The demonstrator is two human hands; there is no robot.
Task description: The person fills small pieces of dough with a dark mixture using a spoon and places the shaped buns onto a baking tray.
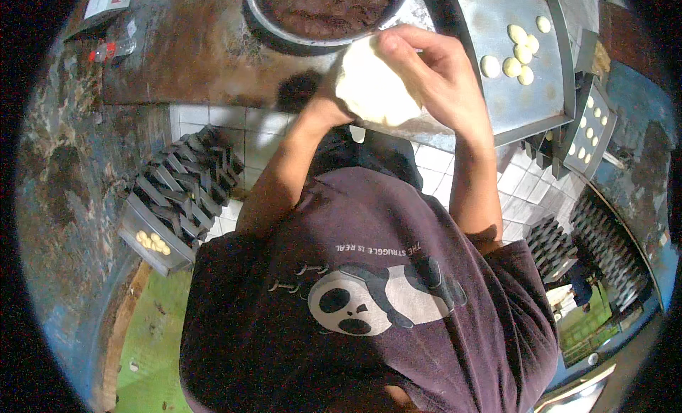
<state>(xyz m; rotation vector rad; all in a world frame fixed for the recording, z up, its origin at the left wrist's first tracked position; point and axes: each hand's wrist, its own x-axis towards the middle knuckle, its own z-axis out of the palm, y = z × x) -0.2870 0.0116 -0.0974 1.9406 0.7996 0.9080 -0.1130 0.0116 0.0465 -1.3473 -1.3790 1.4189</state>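
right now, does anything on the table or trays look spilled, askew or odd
Nothing looks badly wrong. On the nearer right-hand tray, the pale dough pieces look unevenly placed: five bunch together while two sit apart. White patches beside the metal bowl may be spilled powder, though I cannot tell.

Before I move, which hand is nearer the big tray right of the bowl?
Right: your right hand is just left of the tray; your left hand is farther left, partly behind the dough.
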